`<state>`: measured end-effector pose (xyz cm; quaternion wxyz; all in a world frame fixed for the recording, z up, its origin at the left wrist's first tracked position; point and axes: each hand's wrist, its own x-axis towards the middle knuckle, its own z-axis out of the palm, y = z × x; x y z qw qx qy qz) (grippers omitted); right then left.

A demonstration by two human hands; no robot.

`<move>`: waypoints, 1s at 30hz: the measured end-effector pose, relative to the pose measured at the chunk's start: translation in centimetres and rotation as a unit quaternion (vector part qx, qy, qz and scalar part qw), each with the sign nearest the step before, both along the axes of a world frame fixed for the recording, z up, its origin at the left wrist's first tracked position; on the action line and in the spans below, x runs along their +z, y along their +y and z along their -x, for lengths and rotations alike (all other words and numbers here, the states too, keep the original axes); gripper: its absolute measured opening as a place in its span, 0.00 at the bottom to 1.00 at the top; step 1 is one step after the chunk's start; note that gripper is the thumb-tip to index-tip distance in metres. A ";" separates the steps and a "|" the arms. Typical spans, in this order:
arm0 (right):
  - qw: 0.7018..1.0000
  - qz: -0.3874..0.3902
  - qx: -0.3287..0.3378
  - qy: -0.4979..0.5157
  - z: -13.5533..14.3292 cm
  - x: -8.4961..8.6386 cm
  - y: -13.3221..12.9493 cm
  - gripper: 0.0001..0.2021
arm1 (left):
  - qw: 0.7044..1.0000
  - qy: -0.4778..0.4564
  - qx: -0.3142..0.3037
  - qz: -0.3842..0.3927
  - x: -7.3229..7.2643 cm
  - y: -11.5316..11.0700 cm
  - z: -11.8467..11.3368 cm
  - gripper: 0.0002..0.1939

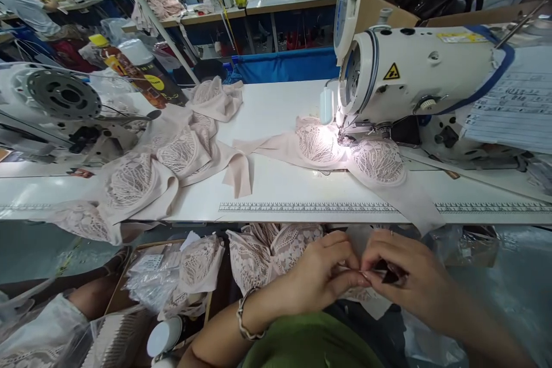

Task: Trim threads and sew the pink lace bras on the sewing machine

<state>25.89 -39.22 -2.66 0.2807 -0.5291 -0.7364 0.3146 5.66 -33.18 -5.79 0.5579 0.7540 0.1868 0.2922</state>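
Below the table edge (302,215), over my lap, my left hand (321,279) and right hand (405,279) both pinch one small dark strap piece (385,274), thin, mostly hidden by fingers.

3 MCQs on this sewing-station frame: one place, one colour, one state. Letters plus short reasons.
1. Where does the lace bra piece being sewn lie?
A. under the sewing machine head
B. in the box by the knee
C. on the far table

2. What colour is the top the person wears?
A. red
B. green
C. white

3. How do the two hands stand?
A. flat on the table
B. apart, both idle
C. close together below the table edge, pinching something small

Key: 1 A, it lies lit under the sewing machine. 2 B, the green top shows at bottom. 3 C, left hand and right hand meet fingertip to fingertip below the table.
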 end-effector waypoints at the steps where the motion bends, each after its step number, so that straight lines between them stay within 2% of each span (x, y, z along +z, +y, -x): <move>1: 1.000 0.007 -0.006 0.001 0.0 -0.4 -0.1 0.07 | 1.000 -0.006 0.009 0.007 -0.2 -0.1 -0.4 0.14; 3: 0.999 0.036 -0.033 0.009 -0.7 -1.1 -0.3 0.05 | 0.999 -0.011 0.021 0.026 -0.5 0.0 -0.7 0.16; 5: 0.996 0.063 -0.054 0.028 -1.7 -1.6 -0.6 0.08 | 0.998 -0.009 0.036 0.047 -0.7 0.3 -0.7 0.17; 7: 0.995 0.079 -0.046 0.050 -2.7 -1.9 -0.7 0.11 | 0.998 -0.008 0.041 0.056 -0.8 0.6 -0.5 0.17; 11: 0.993 0.064 -0.022 0.098 -3.4 -1.7 -0.5 0.13 | 0.998 -0.021 0.039 0.047 -0.7 0.8 -0.3 0.15; 14: 0.990 0.046 -0.044 0.127 -3.1 -1.2 -0.4 0.14 | 0.997 -0.032 0.034 0.053 -0.4 0.8 -0.4 0.11; 18: 0.984 0.048 -0.093 0.147 -2.5 -0.7 -0.4 0.16 | 0.990 -0.057 0.010 0.131 -0.2 0.4 -0.8 0.11; 24: 0.980 0.022 -0.122 0.157 -2.0 -0.5 -0.6 0.18 | 0.972 -0.036 0.027 0.230 -0.7 0.0 -1.4 0.14; 27: 0.975 0.048 -0.143 0.166 -1.7 -0.5 -1.0 0.13 | 0.975 -0.003 0.026 0.218 -0.1 0.3 -1.6 0.07; 30: 0.977 0.048 -0.161 0.128 -1.3 -0.4 -1.5 0.08 | 0.992 0.051 0.011 0.119 1.0 0.5 -1.9 0.12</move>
